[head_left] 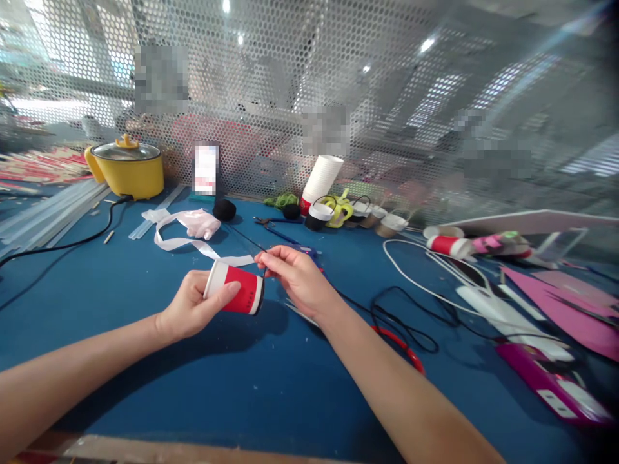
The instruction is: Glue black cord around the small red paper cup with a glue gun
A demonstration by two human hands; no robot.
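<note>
Left hand [191, 309] gripping red cup [235, 288], right hand [293, 277] pinching barely visible thin wire [244, 238]

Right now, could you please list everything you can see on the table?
paper cup: 1, red and white, held on its side
thin black wire: 1, at the cup's end
electric pot: 1, yellow, far left
ribbon: 1, white, behind the cup
cup stack: 1, white, by the mesh screen
scissors: 1, yellow-green, beside the stack
table: 1, blue
left hand: grips the cup
right hand: pinches the wire
</note>
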